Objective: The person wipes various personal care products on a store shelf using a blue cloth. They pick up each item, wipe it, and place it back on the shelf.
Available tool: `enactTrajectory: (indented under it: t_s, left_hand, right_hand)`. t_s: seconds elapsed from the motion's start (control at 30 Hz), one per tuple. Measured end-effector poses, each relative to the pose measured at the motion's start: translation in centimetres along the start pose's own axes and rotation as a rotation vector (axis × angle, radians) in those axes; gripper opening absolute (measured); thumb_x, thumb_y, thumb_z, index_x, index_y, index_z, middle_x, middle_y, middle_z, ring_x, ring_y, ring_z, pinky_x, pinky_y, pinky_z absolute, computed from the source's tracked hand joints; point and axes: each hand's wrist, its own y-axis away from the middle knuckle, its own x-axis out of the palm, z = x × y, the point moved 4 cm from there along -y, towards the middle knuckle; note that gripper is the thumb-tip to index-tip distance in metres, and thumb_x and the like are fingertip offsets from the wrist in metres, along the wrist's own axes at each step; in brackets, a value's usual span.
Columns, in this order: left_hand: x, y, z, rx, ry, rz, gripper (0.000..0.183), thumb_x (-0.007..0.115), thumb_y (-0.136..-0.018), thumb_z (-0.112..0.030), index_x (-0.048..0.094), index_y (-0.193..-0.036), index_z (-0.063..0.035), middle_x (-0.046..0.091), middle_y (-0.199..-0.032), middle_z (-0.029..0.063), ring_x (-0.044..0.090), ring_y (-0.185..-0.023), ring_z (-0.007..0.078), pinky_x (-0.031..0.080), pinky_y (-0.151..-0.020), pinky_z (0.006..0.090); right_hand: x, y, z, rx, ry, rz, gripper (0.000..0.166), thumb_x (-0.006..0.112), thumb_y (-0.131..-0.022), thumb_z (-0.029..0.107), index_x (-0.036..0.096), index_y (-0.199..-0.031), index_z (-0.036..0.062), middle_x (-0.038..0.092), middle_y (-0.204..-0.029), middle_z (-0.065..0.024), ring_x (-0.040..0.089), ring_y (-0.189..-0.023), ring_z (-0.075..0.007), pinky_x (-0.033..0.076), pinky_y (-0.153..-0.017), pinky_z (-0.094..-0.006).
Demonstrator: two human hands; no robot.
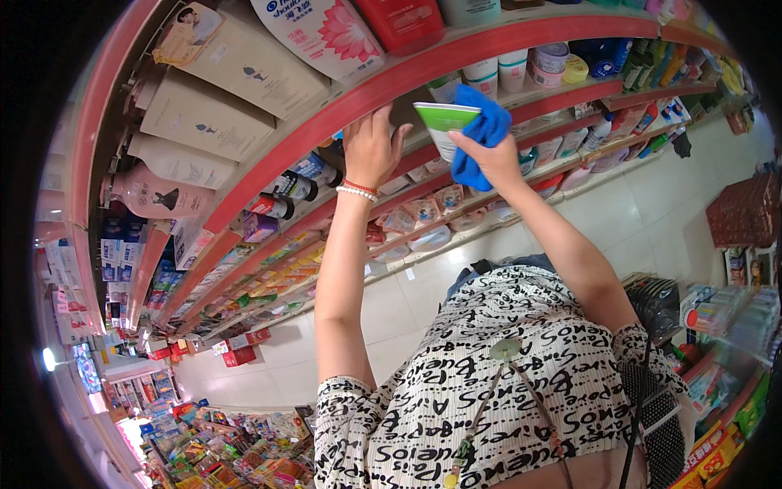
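My right hand (489, 160) grips a green and white squeeze tube (441, 129) together with a bunched blue cloth (489, 125). The tube's flat end points up, in front of the red-edged shelf. Left of it, my left hand (372, 147) reaches in beneath the red shelf edge (293, 147), a red and a white bracelet on its wrist. Its fingertips are partly hidden at the shelf, and whether they touch anything there cannot be told. White tubes with teal bands (512, 70) stand on the shelf beyond the cloth.
Boxed toiletries (208, 116) and a pink-flowered shampoo bottle (324, 36) stand on the shelf above. Dark bottles (293, 185) lie left of my left wrist. Lower shelves hold packets and bottles. Behind me are racks of goods, and red boxes (239, 356) sit on the tiled floor.
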Motion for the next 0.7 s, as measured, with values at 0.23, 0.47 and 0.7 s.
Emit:
enactTrajectory:
  t_s: [0.23, 0.47, 0.7]
  left_hand:
    - [2.0, -1.6, 1.2, -0.038, -0.073, 0.245, 0.037, 0.060, -0.084, -0.025, 0.058, -0.120, -0.0169, 0.050, -0.126, 0.0124, 0.046, -0.116, 0.0351, 0.037, -0.096, 0.0474]
    - [1.7, -2.3, 0.9, 0.056, -0.062, 0.223, 0.038, 0.060, -0.083, -0.021, 0.057, -0.121, -0.0167, 0.052, -0.126, 0.0111, 0.047, -0.115, 0.0330, 0.038, -0.096, 0.0458]
    - [0.9, 2.5, -5.5, -0.005, 0.294, 0.021, 0.047, 0.061, -0.079, -0.013, 0.052, -0.125, -0.0085, 0.052, -0.124, 0.0126, 0.048, -0.115, 0.0288, 0.034, -0.099, 0.0403]
  right_hand:
    - [-4.4, 2.8, 1.7, 0.086, -0.236, -0.043, 0.046, 0.070, -0.079, 0.003, 0.052, -0.121, 0.0011, 0.062, -0.100, -0.0029, 0.058, -0.088, -0.0084, 0.049, -0.078, -0.0254]
    - [-6.2, 4.1, 1.7, 0.275, -0.366, -0.107, 0.044, 0.069, -0.080, 0.006, 0.052, -0.120, 0.0035, 0.062, -0.106, -0.0050, 0.059, -0.093, -0.0108, 0.049, -0.082, -0.0282]
    - [-6.6, 4.5, 1.3, 0.582, -0.602, -0.121, 0.038, 0.068, -0.082, 0.014, 0.054, -0.116, 0.0057, 0.061, -0.108, -0.0045, 0.060, -0.096, -0.0139, 0.049, -0.083, -0.0298]
